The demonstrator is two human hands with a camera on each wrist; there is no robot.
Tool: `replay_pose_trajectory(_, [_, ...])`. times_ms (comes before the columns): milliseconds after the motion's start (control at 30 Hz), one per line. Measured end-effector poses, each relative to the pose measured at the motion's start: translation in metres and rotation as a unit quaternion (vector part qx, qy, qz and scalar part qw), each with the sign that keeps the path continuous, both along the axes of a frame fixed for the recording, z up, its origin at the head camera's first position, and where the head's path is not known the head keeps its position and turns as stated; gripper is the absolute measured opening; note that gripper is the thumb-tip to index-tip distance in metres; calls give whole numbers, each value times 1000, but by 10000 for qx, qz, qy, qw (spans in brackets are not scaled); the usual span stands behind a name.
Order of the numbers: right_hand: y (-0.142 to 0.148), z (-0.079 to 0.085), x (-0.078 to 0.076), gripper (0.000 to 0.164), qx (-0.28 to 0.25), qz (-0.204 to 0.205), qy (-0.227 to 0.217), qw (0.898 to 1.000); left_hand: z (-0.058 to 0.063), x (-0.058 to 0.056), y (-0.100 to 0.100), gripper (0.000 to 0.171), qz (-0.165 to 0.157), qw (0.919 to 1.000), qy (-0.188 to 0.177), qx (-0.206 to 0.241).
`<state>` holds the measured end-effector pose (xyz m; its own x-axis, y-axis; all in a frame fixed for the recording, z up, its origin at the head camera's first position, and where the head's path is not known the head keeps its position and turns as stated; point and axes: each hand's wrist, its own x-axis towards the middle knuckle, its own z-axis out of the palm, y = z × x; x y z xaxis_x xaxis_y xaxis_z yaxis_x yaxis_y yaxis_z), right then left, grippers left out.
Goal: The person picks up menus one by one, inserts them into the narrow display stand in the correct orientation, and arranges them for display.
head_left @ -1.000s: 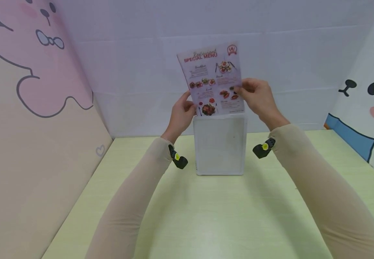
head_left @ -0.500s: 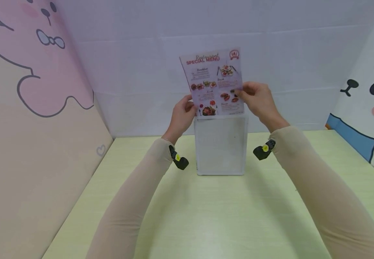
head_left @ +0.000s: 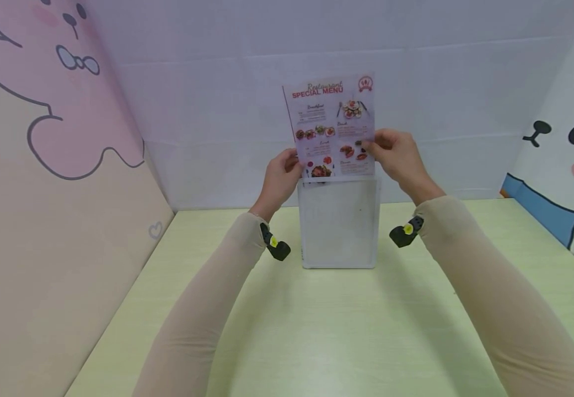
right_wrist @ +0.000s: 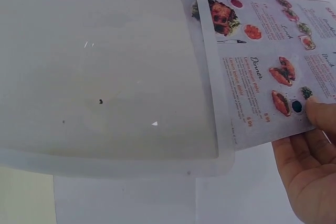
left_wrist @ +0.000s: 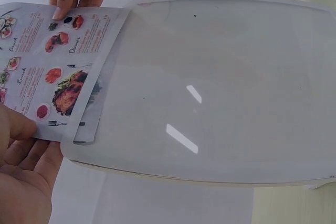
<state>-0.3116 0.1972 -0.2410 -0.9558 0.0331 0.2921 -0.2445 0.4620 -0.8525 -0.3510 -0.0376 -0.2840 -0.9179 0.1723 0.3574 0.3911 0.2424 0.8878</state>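
A printed restaurant menu sheet (head_left: pixel 333 127) stands above a white-framed clear display stand (head_left: pixel 338 226) on the table. My left hand (head_left: pixel 280 179) pinches the sheet's left edge near its bottom, thumb in front. On the opposite edge, my right hand (head_left: pixel 398 157) pinches it a little higher. The menu's lower left corner (left_wrist: pixel 92 127) shows through the clear panel, inside the stand's top edge. In the right wrist view, the same corner with the steak picture sits behind the frame, while the sheet's other lower corner (right_wrist: pixel 241 142) is at the frame's edge.
The stand is upright on a pale green-yellow table (head_left: pixel 336 331) near its back edge. Behind it hangs a white cloth backdrop (head_left: pixel 207 110). Side walls carry a pink cartoon bear (head_left: pixel 83 127) and a white cartoon face (head_left: pixel 564 160).
The menu has straightened from its tilt and come down slightly, shifting a bit right. Its lower left corner has slipped inside the stand's top. Both hands have lowered with it, keeping their pinch.
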Motion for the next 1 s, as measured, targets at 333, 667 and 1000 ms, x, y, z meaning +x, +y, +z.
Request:
replay_pose_trajectory(333, [-1,1,2,36,23,-51,-34,10000,5,0,-2,32,-49,10000,77,39])
replay_pose_trajectory(667, [-1,0,5,36,69,-69,-84,9999,7,-2,-3,31,-93,9999,94,65])
replay_pose_trajectory(1000, [-2,-4,4,37,96,-70,-145,9998,6,-2,-5,28,-94,9998,140,-82])
